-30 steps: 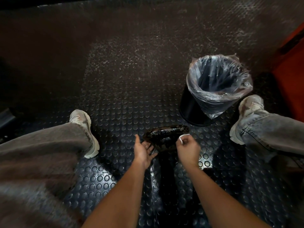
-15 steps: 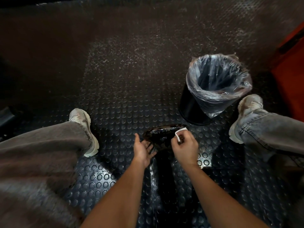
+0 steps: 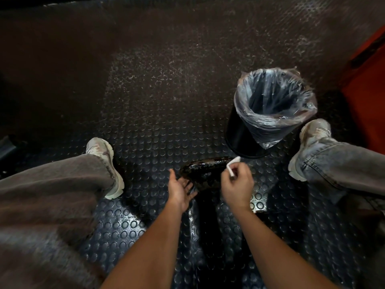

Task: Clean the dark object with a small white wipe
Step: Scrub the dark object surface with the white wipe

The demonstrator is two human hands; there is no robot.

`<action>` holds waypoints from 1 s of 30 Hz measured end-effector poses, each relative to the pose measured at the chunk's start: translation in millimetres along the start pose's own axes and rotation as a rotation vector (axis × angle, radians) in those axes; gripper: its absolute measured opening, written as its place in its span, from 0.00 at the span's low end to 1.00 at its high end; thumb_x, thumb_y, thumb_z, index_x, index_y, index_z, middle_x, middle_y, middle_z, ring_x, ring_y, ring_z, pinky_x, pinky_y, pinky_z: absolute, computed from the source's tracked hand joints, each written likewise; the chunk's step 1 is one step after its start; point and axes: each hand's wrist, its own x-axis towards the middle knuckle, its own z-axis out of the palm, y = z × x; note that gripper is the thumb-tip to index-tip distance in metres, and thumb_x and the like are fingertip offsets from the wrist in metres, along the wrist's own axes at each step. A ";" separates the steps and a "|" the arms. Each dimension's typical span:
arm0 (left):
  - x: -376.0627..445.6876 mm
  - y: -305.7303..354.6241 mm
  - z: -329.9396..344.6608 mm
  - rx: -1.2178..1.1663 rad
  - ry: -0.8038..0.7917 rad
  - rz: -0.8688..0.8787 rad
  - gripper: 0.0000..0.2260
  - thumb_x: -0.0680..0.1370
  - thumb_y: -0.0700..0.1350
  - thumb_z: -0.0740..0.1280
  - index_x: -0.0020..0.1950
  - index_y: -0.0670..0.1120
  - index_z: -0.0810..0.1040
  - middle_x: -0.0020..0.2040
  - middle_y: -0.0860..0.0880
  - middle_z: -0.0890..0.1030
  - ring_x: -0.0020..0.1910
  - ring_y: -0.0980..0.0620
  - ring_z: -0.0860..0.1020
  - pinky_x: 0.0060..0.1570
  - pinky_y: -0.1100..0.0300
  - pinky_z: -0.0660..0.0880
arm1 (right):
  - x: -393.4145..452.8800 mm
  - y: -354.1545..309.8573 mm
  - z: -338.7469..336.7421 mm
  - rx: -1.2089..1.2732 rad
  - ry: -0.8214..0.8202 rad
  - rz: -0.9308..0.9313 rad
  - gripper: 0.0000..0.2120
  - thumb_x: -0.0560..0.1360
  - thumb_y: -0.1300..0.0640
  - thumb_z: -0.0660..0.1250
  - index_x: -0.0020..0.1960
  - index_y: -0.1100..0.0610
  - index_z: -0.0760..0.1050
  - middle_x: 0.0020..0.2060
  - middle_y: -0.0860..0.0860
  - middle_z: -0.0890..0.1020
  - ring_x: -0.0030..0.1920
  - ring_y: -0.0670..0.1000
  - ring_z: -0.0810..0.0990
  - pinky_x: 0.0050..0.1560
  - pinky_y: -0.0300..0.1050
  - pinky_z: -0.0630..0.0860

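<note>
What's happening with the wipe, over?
Right hand pinches white wipe at dark object. Left hand open, steadying it. Nothing in the way.

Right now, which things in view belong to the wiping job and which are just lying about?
In the job:
dark object, propped by the left hand
wipe, pinched in the right hand

Just there:
lined bin
studded floor mat
red panel

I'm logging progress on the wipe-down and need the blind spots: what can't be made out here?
Head view:
- Dark object: identity unclear; dim light, near edge behind both hands.
- White wipe: mostly inside the right hand grip; contact with the object uncertain.
- Left hand fingertips: lost against the object.
- Bin contents: dark inside the liner.
</note>
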 end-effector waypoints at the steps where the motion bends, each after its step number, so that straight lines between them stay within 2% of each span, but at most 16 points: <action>1: -0.1 -0.5 0.8 -0.002 0.001 0.002 0.39 0.80 0.71 0.46 0.72 0.43 0.73 0.69 0.45 0.76 0.63 0.48 0.76 0.61 0.44 0.72 | -3.0 0.2 1.4 -0.038 -0.021 -0.103 0.03 0.70 0.60 0.68 0.43 0.56 0.75 0.40 0.45 0.75 0.42 0.49 0.73 0.41 0.39 0.68; 3: -2.2 0.7 3.7 0.001 -0.001 0.007 0.36 0.81 0.70 0.45 0.70 0.44 0.75 0.65 0.47 0.77 0.56 0.51 0.77 0.60 0.45 0.72 | -4.9 3.9 3.8 -0.089 -0.037 -0.171 0.04 0.69 0.61 0.70 0.42 0.57 0.76 0.39 0.44 0.74 0.44 0.47 0.71 0.43 0.36 0.65; 5: -3.0 0.9 3.6 0.001 0.003 0.001 0.36 0.81 0.69 0.45 0.71 0.45 0.74 0.66 0.46 0.76 0.56 0.51 0.76 0.62 0.44 0.71 | -5.1 12.0 4.9 -0.132 -0.075 -0.102 0.05 0.70 0.63 0.72 0.43 0.56 0.77 0.40 0.43 0.75 0.45 0.47 0.72 0.44 0.37 0.66; 7: -4.1 2.0 2.7 -0.004 -0.003 -0.002 0.37 0.81 0.69 0.45 0.74 0.44 0.71 0.72 0.45 0.73 0.65 0.47 0.74 0.66 0.42 0.70 | -3.3 17.2 4.7 -0.135 -0.142 0.101 0.04 0.72 0.61 0.71 0.44 0.54 0.78 0.40 0.45 0.78 0.43 0.49 0.76 0.43 0.41 0.69; 9: -6.5 2.6 3.2 -0.009 -0.014 -0.008 0.37 0.81 0.69 0.45 0.76 0.43 0.67 0.75 0.43 0.70 0.72 0.44 0.70 0.70 0.41 0.68 | 3.4 19.8 4.2 -0.056 -0.135 0.397 0.03 0.74 0.59 0.71 0.44 0.53 0.77 0.39 0.49 0.82 0.42 0.53 0.81 0.40 0.41 0.70; 11: -9.8 4.0 4.4 -0.012 -0.013 -0.009 0.37 0.81 0.68 0.45 0.78 0.42 0.65 0.76 0.42 0.69 0.74 0.43 0.68 0.71 0.40 0.66 | 11.9 24.1 5.3 0.092 -0.088 0.632 0.03 0.76 0.59 0.71 0.46 0.54 0.77 0.42 0.52 0.84 0.41 0.53 0.82 0.39 0.42 0.73; 12: -10.5 4.4 4.9 -0.017 -0.014 -0.008 0.37 0.82 0.68 0.45 0.78 0.41 0.64 0.76 0.42 0.69 0.74 0.43 0.68 0.71 0.40 0.66 | 15.7 24.7 5.3 0.146 -0.064 0.682 0.03 0.76 0.59 0.71 0.46 0.54 0.77 0.43 0.53 0.84 0.41 0.53 0.83 0.40 0.44 0.76; 14: -11.3 4.6 5.3 -0.020 -0.013 -0.007 0.38 0.81 0.68 0.45 0.78 0.41 0.64 0.76 0.42 0.68 0.74 0.43 0.68 0.71 0.39 0.66 | 20.5 21.7 3.5 0.190 -0.017 0.683 0.05 0.76 0.58 0.71 0.44 0.51 0.76 0.42 0.51 0.84 0.41 0.54 0.84 0.44 0.52 0.82; 16: -11.5 4.1 5.7 -0.023 -0.010 -0.002 0.38 0.81 0.68 0.45 0.78 0.41 0.64 0.75 0.42 0.69 0.74 0.43 0.68 0.72 0.39 0.66 | 18.9 10.7 -1.5 0.218 0.038 0.618 0.07 0.75 0.59 0.70 0.43 0.50 0.75 0.39 0.50 0.82 0.39 0.53 0.83 0.41 0.49 0.80; 19: -10.3 2.6 6.7 -0.024 -0.023 0.009 0.37 0.81 0.69 0.45 0.75 0.43 0.69 0.71 0.43 0.73 0.65 0.46 0.74 0.71 0.39 0.66 | 7.4 -6.8 -6.5 0.149 0.036 0.346 0.07 0.74 0.62 0.69 0.42 0.52 0.74 0.37 0.48 0.80 0.35 0.48 0.77 0.34 0.40 0.73; 21: -7.2 1.2 5.9 -0.025 -0.023 0.009 0.37 0.80 0.70 0.46 0.72 0.45 0.73 0.70 0.44 0.76 0.61 0.49 0.76 0.70 0.40 0.68 | -1.7 -9.5 -3.6 0.064 -0.042 0.111 0.06 0.72 0.62 0.70 0.42 0.53 0.75 0.38 0.47 0.78 0.36 0.49 0.76 0.35 0.40 0.71; 23: -5.4 0.8 4.8 -0.019 -0.020 0.006 0.37 0.80 0.71 0.46 0.70 0.45 0.74 0.69 0.45 0.76 0.62 0.48 0.75 0.69 0.41 0.68 | -6.3 -4.3 2.4 -0.013 -0.085 0.034 0.05 0.71 0.62 0.71 0.42 0.54 0.76 0.39 0.46 0.77 0.37 0.49 0.75 0.37 0.40 0.70; 26: -6.9 2.1 4.2 -0.013 -0.021 0.005 0.37 0.80 0.71 0.45 0.71 0.44 0.74 0.71 0.45 0.75 0.65 0.47 0.73 0.71 0.39 0.66 | -5.2 9.6 8.0 -0.091 -0.118 0.191 0.04 0.72 0.59 0.71 0.43 0.53 0.77 0.39 0.47 0.80 0.39 0.51 0.77 0.39 0.42 0.70; 30: -9.5 4.3 4.1 -0.023 -0.020 -0.009 0.38 0.80 0.70 0.44 0.76 0.43 0.69 0.75 0.43 0.70 0.74 0.44 0.68 0.73 0.38 0.64 | 9.2 23.8 5.5 0.066 -0.085 0.638 0.03 0.76 0.59 0.71 0.49 0.56 0.79 0.38 0.50 0.82 0.38 0.50 0.79 0.33 0.38 0.69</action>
